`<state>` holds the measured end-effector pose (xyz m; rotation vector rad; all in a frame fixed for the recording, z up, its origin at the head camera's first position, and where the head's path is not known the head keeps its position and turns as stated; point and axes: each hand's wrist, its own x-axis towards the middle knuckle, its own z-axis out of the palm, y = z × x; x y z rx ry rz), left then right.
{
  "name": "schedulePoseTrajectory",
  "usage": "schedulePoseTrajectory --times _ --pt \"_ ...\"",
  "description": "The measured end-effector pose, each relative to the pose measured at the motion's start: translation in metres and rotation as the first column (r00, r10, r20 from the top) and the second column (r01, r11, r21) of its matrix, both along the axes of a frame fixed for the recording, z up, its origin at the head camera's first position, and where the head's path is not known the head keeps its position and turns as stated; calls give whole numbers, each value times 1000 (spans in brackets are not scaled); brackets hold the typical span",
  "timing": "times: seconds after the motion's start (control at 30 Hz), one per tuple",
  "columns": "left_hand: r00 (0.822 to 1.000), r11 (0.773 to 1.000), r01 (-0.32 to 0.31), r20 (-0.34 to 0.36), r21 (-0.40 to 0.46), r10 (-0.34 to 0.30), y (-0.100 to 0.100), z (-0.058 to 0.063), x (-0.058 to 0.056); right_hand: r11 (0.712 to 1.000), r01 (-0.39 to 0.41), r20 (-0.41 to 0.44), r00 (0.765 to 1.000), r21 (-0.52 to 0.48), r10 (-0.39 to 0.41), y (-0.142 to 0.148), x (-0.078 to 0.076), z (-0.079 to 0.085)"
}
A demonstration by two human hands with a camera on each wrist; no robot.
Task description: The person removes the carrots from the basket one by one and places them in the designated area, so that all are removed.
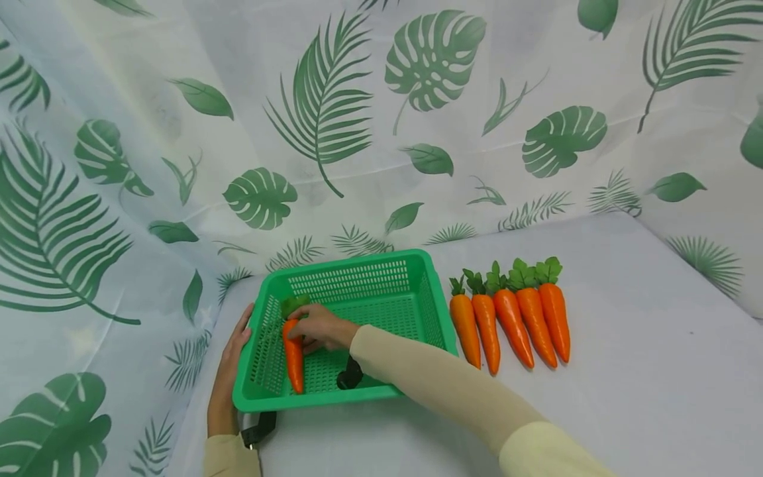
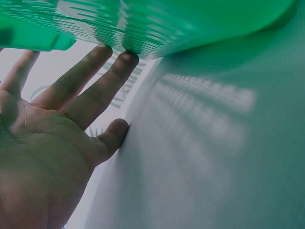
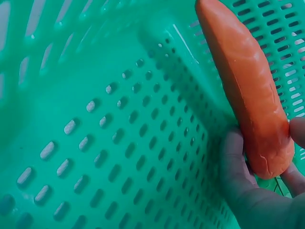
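An orange carrot [image 1: 293,358] with a green leafy top is inside the green plastic basket [image 1: 346,395], along its left side. My right hand [image 1: 318,326] reaches into the basket and grips that carrot near its leafy end. In the right wrist view, thumb and fingers [image 3: 233,157] lie on both sides of the carrot's [image 3: 252,90] thick end. My left hand [image 1: 234,348] is at the basket's left outer wall. Its fingers [image 2: 90,95] are straight in the left wrist view, with tips against the slotted wall [image 2: 138,28] from outside.
Several more carrots [image 1: 515,324] lie side by side on the white tabletop [image 1: 632,371] right of the basket, leaves toward the back. A leaf-patterned white cloth [image 1: 357,119] hangs behind and on both sides. A small black device [image 1: 259,430] is on the left wrist.
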<state>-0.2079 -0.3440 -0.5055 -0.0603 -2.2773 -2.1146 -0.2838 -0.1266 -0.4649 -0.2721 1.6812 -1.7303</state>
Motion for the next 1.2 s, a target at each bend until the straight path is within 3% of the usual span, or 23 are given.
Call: schedulePoseTrajectory --times 0.27,0.53,0.77,1.2 --pt "1000 1000 8 9 8 -8 2 -2 -1 999 2 3 1000 35 -2 2 -2 -1" --pt "999 999 32 -27 11 -32 4 -1 -6 1000 15 4 1000 17 -15 10 -9 8" --pt "999 1000 16 -38 -19 -17 2 -1 -4 1000 24 43 999 -9 -24 24 -11 18" --pt "996 1000 16 -92 -19 -18 -2 -1 0 999 -8 10 1000 -38 8 45 -17 32"
